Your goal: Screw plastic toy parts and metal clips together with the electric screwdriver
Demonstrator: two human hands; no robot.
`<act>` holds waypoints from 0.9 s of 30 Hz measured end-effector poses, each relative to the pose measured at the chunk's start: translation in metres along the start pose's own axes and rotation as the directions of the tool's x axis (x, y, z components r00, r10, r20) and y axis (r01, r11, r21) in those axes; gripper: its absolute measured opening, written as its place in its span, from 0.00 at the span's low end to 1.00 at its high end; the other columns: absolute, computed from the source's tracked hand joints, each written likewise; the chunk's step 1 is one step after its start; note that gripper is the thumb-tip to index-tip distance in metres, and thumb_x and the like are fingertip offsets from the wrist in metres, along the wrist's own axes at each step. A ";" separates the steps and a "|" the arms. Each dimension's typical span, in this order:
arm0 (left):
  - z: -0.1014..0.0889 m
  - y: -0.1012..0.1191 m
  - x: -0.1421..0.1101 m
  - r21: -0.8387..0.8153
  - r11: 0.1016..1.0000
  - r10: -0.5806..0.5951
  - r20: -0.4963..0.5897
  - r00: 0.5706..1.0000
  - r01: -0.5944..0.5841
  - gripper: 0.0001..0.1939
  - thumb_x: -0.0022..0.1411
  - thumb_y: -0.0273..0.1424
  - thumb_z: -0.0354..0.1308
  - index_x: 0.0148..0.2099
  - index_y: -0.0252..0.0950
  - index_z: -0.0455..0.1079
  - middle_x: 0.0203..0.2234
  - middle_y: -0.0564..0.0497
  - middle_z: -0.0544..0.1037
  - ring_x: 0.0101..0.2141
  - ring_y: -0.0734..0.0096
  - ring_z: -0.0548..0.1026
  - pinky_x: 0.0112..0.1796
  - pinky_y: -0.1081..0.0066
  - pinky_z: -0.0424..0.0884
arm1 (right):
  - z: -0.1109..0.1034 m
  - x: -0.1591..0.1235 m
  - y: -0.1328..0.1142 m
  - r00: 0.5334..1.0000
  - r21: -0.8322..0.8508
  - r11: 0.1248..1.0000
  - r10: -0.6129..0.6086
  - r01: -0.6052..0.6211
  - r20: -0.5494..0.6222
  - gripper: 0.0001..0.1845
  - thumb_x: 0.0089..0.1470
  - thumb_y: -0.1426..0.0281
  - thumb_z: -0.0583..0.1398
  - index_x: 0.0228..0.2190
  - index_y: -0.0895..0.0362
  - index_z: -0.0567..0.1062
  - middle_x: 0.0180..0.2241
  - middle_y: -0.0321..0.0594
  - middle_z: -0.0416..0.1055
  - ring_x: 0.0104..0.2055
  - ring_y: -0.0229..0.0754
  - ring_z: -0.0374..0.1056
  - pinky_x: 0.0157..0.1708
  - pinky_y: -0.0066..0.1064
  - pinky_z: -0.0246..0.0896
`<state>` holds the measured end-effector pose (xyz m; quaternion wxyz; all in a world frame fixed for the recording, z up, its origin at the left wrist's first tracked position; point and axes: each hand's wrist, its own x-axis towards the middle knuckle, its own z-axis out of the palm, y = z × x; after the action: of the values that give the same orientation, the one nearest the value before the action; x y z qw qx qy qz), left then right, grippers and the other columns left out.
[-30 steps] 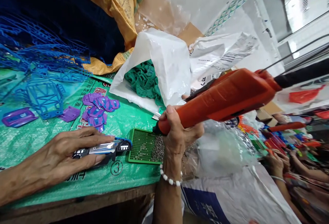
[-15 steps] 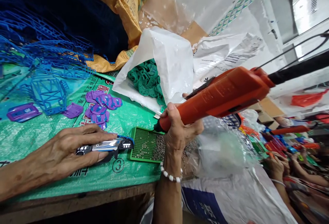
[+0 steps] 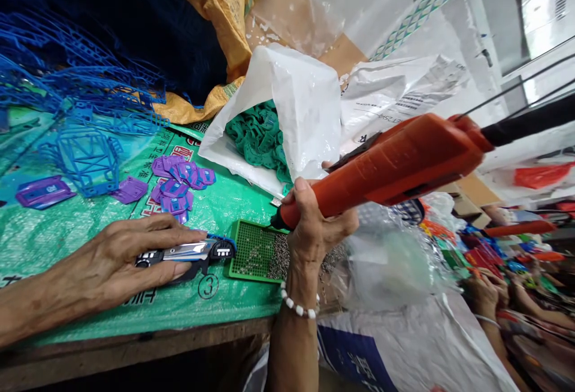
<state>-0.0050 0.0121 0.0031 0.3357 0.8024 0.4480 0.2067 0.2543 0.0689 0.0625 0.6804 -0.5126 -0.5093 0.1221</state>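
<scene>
My left hand (image 3: pixel 135 254) lies on the table's left side, thumb and fingers closed round a small black, silver and blue plastic part that looks like a toy vehicle body (image 3: pixel 191 252). Its front end reaches the left edge of a green gridded tray (image 3: pixel 251 249). Many small screws (image 3: pixel 279 257) are heaped in the tray's right part. In my right hand (image 3: pixel 309 224) is an orange electric screwdriver (image 3: pixel 386 167), held at a slant. Its dark tip points down-left over the tray's upper edge; whether it touches a screw I cannot tell.
Purple plastic pieces (image 3: pixel 175 182) and blue lattice frames (image 3: pixel 90 158) lie behind my left hand. A white bag (image 3: pixel 305 104) of green parts (image 3: pixel 260 137) stands behind the tray. Clear plastic bags (image 3: pixel 390 254) lie to the right. Farther right, another person's hands (image 3: pixel 485 290) are at work.
Both hands keep their hold and nearly the same pose. The whole view has shifted slightly; the screwdriver's tip remains over the tray.
</scene>
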 end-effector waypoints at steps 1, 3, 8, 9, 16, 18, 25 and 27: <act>0.000 0.000 0.000 -0.005 1.000 0.009 0.001 1.000 -0.009 0.19 0.70 0.47 0.52 0.61 0.66 0.69 0.56 0.64 0.78 0.57 0.59 0.76 0.54 0.63 0.76 | 0.000 0.000 0.000 1.000 0.000 1.000 -0.004 0.004 -0.001 0.29 0.47 0.60 0.71 0.49 0.58 0.75 0.24 0.30 0.73 0.20 0.38 0.69 0.24 0.35 0.70; 0.000 -0.002 0.001 -0.011 1.000 0.024 0.005 1.000 -0.024 0.19 0.71 0.46 0.51 0.62 0.66 0.68 0.56 0.64 0.78 0.58 0.60 0.76 0.55 0.64 0.75 | 0.001 0.000 0.000 1.000 0.001 1.000 -0.008 0.008 -0.008 0.29 0.47 0.60 0.71 0.49 0.58 0.75 0.24 0.30 0.73 0.20 0.38 0.69 0.24 0.35 0.69; 0.001 -0.006 -0.001 0.025 0.999 -0.032 0.022 0.999 0.032 0.20 0.70 0.47 0.53 0.62 0.68 0.67 0.58 0.65 0.77 0.61 0.58 0.73 0.59 0.59 0.72 | 0.003 -0.002 -0.005 1.000 -0.025 1.000 0.003 -0.003 -0.018 0.29 0.47 0.60 0.70 0.50 0.57 0.75 0.23 0.28 0.72 0.17 0.36 0.66 0.21 0.34 0.68; 0.002 -0.006 -0.001 0.027 0.999 -0.044 0.023 0.999 0.043 0.20 0.70 0.48 0.54 0.63 0.68 0.67 0.59 0.65 0.76 0.61 0.57 0.72 0.60 0.57 0.71 | 0.003 -0.002 -0.005 1.000 -0.029 1.000 0.007 -0.008 -0.012 0.30 0.47 0.60 0.70 0.50 0.57 0.74 0.23 0.28 0.73 0.18 0.37 0.67 0.21 0.34 0.68; 0.003 0.000 0.001 -0.047 0.999 -0.006 -0.040 0.999 0.004 0.19 0.69 0.46 0.56 0.60 0.64 0.71 0.55 0.61 0.80 0.55 0.58 0.77 0.53 0.63 0.74 | 0.000 -0.001 0.002 0.999 -0.013 0.999 -0.032 0.032 0.001 0.30 0.48 0.59 0.71 0.50 0.58 0.74 0.23 0.29 0.73 0.18 0.37 0.68 0.23 0.34 0.69; 0.004 0.003 0.002 -0.074 0.997 0.003 -0.058 0.998 -0.007 0.18 0.69 0.44 0.56 0.60 0.62 0.72 0.53 0.59 0.81 0.52 0.60 0.78 0.51 0.65 0.74 | 0.001 0.000 0.003 1.000 0.010 1.000 -0.024 0.024 0.010 0.29 0.48 0.60 0.71 0.50 0.58 0.74 0.22 0.28 0.73 0.18 0.37 0.69 0.22 0.33 0.69; 0.010 0.009 0.004 -0.102 0.995 -0.009 -0.095 0.995 -0.001 0.18 0.69 0.40 0.57 0.59 0.54 0.74 0.48 0.55 0.80 0.47 0.62 0.77 0.49 0.66 0.70 | 0.000 0.007 -0.015 0.999 0.033 0.999 -0.040 0.041 -0.020 0.23 0.47 0.64 0.72 0.44 0.58 0.76 0.22 0.27 0.73 0.19 0.39 0.70 0.23 0.35 0.69; 0.010 0.009 0.006 -0.101 0.995 -0.008 -0.093 0.996 -0.001 0.18 0.70 0.41 0.57 0.60 0.54 0.74 0.49 0.54 0.80 0.48 0.61 0.77 0.50 0.65 0.69 | 0.003 0.009 -0.030 0.999 0.078 0.996 -0.044 0.045 -0.016 0.20 0.46 0.66 0.72 0.41 0.57 0.76 0.22 0.27 0.73 0.18 0.39 0.69 0.23 0.35 0.69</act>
<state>0.0094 0.0100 0.0027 0.3549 0.7732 0.4535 0.2657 0.2456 0.0633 0.0928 0.7062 -0.4750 -0.5104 0.1232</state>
